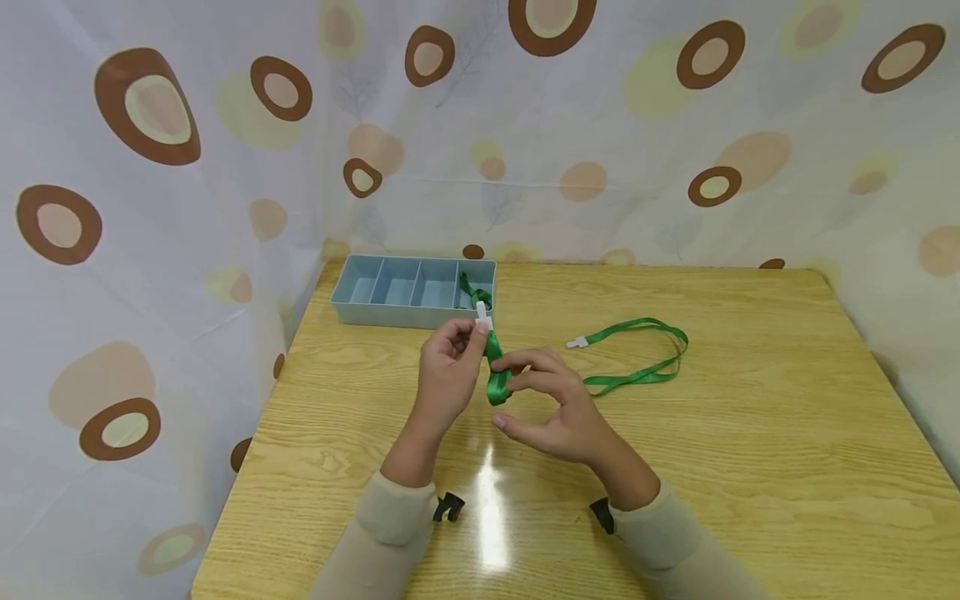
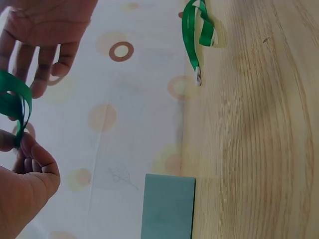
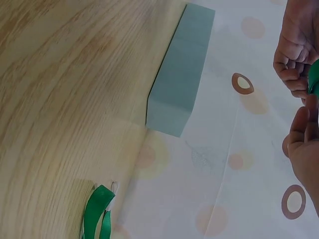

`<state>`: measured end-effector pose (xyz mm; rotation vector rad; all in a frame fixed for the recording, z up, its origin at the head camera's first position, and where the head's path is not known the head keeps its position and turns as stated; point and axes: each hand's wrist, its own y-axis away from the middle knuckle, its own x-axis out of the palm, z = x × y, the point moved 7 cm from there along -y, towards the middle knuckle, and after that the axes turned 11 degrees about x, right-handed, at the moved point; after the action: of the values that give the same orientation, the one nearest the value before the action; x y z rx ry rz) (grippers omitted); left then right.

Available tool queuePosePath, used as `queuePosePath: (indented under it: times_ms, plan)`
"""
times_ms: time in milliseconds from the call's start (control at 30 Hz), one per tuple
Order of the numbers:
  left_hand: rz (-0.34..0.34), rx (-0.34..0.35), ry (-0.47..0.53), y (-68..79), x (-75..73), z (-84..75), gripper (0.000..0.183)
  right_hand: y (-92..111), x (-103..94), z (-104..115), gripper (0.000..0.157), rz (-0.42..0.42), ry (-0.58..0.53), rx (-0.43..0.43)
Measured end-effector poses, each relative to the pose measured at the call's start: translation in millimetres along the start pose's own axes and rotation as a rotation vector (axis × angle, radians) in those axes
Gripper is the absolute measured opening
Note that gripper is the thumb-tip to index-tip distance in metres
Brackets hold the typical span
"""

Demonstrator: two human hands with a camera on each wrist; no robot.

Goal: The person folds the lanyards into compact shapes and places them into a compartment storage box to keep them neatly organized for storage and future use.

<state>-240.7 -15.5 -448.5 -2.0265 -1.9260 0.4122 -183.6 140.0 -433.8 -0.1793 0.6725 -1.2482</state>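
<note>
Lanyard (image 1: 497, 389) looks mid-fold, left hand (image 1: 446, 371) pinching it, right hand (image 1: 579, 421) loose-fingered against it, probably needs a snug wrap next.

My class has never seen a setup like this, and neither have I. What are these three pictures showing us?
There is no machine here: a person works with two bare hands. The wide picture comes from a camera worn on the head, looking forward and down. The other two come from cameras on the left and right wrists, so the scene appears turned sideways.

On the wooden table stands a blue-grey tray with four compartments; a green strap lies in the rightmost. To the tray's right lies a loose lanyard, also green. The left hand pinches a folded lanyard near its white clip, while the right hand touches its ribbon, thumb apart.
</note>
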Motion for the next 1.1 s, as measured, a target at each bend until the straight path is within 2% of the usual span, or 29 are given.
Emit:
queuePosePath:
  times_ms: [167, 333, 500, 700, 867, 1000, 1100]
  plan:
    - [0.009, 0.015, -0.004, 0.7, 1.7, -2.0, 0.021, 1, -0.8, -2, 0.036, 0.027, -0.017, 0.048]
    - [0.032, 0.049, 0.008, 1.7, 5.0, -3.1, 0.022, 2, -4.1, -5, 0.049, 0.006, -0.025, 0.044]
    - [0.054, 0.093, 0.008, 2.0, 8.9, -9.6, 0.022, 1, -6.6, -10, 0.053, -0.004, -0.068, 0.078]
    - [0.104, 0.111, 0.008, 3.5, 15.6, -14.5, 0.018, 1, -8.5, -16, 0.048, -0.024, -0.1, 0.167]
    - [0.12, 0.129, 0.026, 4.2, 18.6, -17.2, 0.015, -3, -8.3, -21, 0.033, -0.049, -0.112, 0.254]
    - [0.129, 0.149, 0.054, 4.7, 19.7, -18.7, 0.013, -5, -9.4, -24, 0.021, -0.089, -0.132, 0.279]
    - [0.156, 0.175, 0.088, 5.4, 21.6, -20.6, 0.012, -6, -11.3, -25, 0.018, -0.124, -0.134, 0.28]
